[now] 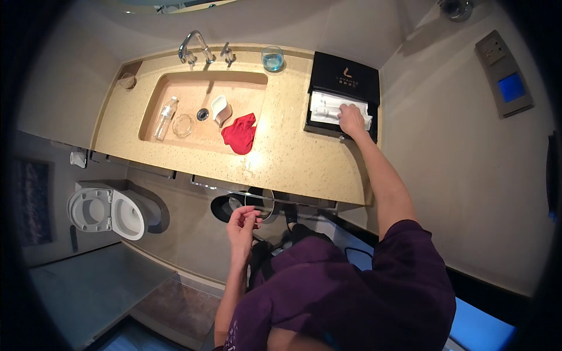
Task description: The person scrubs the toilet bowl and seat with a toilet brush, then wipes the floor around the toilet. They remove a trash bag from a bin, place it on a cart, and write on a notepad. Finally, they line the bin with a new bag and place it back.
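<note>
My right hand [351,119] reaches into a black box [327,128] at the right end of the stone counter. Its fingers rest on white printed packets [322,105] lying in that box; whether they pinch one is hidden. The box's black lid [344,74], which bears writing, lies behind the packets. Below the counter's front edge hangs my left hand [243,223], fingers loosely curled, with nothing visible in it. Within the sink basin [193,81] are a red cloth [240,135], a white cup-like container [219,107], a transparent plastic bottle [166,118] and a round glass dish [183,126].
A chrome faucet [197,46] rises behind the basin. A glass of blue liquid [272,60] stands near the box; another glass [127,80] is at the counter's left corner. Dark bins [224,210] sit under the counter. A toilet [127,215] with its lid raised is at left.
</note>
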`<action>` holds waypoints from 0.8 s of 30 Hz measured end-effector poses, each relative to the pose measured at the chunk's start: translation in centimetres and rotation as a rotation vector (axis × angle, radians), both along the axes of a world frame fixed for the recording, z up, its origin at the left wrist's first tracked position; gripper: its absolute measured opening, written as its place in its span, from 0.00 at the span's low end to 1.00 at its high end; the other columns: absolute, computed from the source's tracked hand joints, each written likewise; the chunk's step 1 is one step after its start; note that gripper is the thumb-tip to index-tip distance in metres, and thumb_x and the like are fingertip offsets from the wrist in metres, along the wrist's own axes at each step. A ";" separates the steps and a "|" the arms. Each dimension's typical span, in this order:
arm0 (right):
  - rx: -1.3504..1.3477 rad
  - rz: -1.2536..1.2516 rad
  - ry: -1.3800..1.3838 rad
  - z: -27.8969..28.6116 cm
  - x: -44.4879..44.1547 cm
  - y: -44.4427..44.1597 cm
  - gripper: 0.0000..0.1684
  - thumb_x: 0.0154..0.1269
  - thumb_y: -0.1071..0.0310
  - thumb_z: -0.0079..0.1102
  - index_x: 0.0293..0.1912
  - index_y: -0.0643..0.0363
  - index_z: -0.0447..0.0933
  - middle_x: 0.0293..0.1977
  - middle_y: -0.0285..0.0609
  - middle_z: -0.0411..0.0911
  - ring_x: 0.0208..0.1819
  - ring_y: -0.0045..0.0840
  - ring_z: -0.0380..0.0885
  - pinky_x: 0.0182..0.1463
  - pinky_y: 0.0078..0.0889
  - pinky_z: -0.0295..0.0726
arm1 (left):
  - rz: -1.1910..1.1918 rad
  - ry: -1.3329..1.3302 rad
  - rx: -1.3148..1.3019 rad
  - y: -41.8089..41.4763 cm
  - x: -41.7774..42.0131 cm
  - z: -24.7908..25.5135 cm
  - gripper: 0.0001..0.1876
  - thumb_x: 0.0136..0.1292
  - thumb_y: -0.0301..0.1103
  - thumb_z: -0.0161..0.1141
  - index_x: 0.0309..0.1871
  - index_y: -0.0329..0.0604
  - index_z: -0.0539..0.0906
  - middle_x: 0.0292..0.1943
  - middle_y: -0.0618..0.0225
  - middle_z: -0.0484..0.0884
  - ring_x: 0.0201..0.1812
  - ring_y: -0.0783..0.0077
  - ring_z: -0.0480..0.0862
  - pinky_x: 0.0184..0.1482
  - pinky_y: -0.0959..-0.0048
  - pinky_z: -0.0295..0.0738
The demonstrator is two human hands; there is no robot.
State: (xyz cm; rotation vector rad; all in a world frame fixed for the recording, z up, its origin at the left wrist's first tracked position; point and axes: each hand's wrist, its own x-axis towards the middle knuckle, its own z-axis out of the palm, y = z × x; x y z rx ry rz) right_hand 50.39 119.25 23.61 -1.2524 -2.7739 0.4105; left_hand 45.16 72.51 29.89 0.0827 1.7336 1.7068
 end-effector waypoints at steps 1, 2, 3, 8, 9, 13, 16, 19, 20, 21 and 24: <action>-0.015 -0.004 0.017 -0.4 0.0 -0.2 0.13 0.65 0.69 0.62 0.49 0.60 0.80 0.48 0.56 0.75 0.54 0.49 0.74 0.57 0.48 0.78 | -0.002 -0.010 -0.019 0.0 -0.1 0.0 0.09 0.73 0.26 0.56 0.53 0.36 0.79 0.42 0.64 0.86 0.37 0.78 0.84 0.40 0.77 0.79; -0.028 -0.011 0.033 -0.8 0.2 -0.4 0.13 0.66 0.68 0.62 0.50 0.60 0.79 0.48 0.56 0.75 0.54 0.49 0.74 0.57 0.48 0.78 | -0.006 -0.021 -0.037 -0.1 -0.2 -0.1 0.09 0.73 0.26 0.56 0.53 0.36 0.79 0.42 0.64 0.86 0.37 0.78 0.84 0.40 0.77 0.78; -0.038 -0.014 0.054 -0.6 -0.1 -0.8 0.13 0.67 0.67 0.62 0.50 0.59 0.78 0.48 0.56 0.75 0.54 0.49 0.74 0.56 0.49 0.78 | -0.006 -0.028 -0.051 -0.1 -0.3 -0.1 0.09 0.73 0.26 0.55 0.53 0.36 0.79 0.42 0.64 0.86 0.37 0.78 0.84 0.40 0.77 0.78; 0.015 0.043 0.288 0.3 0.6 -3.9 0.17 0.65 0.60 0.66 0.49 0.57 0.78 0.47 0.51 0.74 0.51 0.43 0.74 0.56 0.47 0.72 | -0.099 -0.033 -0.071 0.2 -0.4 -0.4 0.08 0.73 0.25 0.55 0.52 0.37 0.79 0.42 0.65 0.86 0.38 0.77 0.84 0.40 0.78 0.78; 0.020 0.104 0.261 1.0 1.0 -4.9 0.17 0.64 0.59 0.67 0.48 0.56 0.79 0.46 0.50 0.76 0.50 0.41 0.74 0.56 0.46 0.70 | -0.120 -0.032 -0.080 0.1 -0.3 -0.4 0.08 0.72 0.25 0.55 0.52 0.37 0.79 0.42 0.65 0.86 0.38 0.77 0.84 0.41 0.78 0.77; -0.031 0.230 0.132 3.3 0.8 -4.9 0.17 0.62 0.54 0.69 0.44 0.55 0.83 0.40 0.42 0.81 0.50 0.34 0.74 0.57 0.40 0.64 | -0.276 -0.078 -0.113 -0.2 0.3 -2.0 0.08 0.74 0.27 0.56 0.52 0.39 0.79 0.41 0.68 0.86 0.38 0.78 0.84 0.41 0.78 0.78; 0.034 0.398 -0.021 3.4 0.3 -4.6 0.12 0.60 0.59 0.70 0.40 0.54 0.85 0.36 0.39 0.84 0.49 0.31 0.75 0.57 0.41 0.63 | -0.355 -0.071 -0.158 -0.5 0.9 -2.7 0.08 0.73 0.29 0.58 0.52 0.39 0.80 0.40 0.68 0.85 0.39 0.78 0.84 0.42 0.77 0.79; 0.140 0.431 0.014 2.9 0.3 -3.8 0.10 0.54 0.64 0.72 0.36 0.55 0.84 0.35 0.40 0.82 0.47 0.34 0.76 0.56 0.44 0.65 | -0.376 0.042 -0.231 -0.8 1.0 -2.5 0.10 0.71 0.29 0.59 0.52 0.38 0.80 0.39 0.67 0.85 0.39 0.76 0.85 0.42 0.75 0.80; 0.204 0.400 0.055 2.4 0.2 -3.2 0.10 0.54 0.65 0.73 0.35 0.55 0.83 0.34 0.40 0.82 0.47 0.34 0.76 0.56 0.43 0.65 | -0.373 0.079 -0.257 -0.8 1.0 -2.5 0.10 0.71 0.29 0.59 0.53 0.38 0.80 0.38 0.67 0.85 0.39 0.75 0.85 0.42 0.74 0.80; 0.264 0.373 0.098 2.0 0.0 -2.7 0.10 0.53 0.65 0.73 0.35 0.55 0.82 0.34 0.40 0.81 0.47 0.34 0.76 0.56 0.43 0.65 | -0.363 0.101 -0.256 -0.9 1.0 -2.6 0.11 0.71 0.29 0.59 0.53 0.38 0.80 0.38 0.66 0.85 0.39 0.75 0.85 0.42 0.74 0.80; 0.282 0.319 0.241 2.7 -1.7 -2.3 0.18 0.47 0.68 0.77 0.38 0.54 0.78 0.37 0.38 0.78 0.48 0.34 0.73 0.54 0.43 0.65 | -0.311 0.131 -0.254 -2.1 1.2 -3.5 0.12 0.70 0.31 0.60 0.53 0.38 0.80 0.38 0.65 0.86 0.39 0.73 0.86 0.43 0.73 0.80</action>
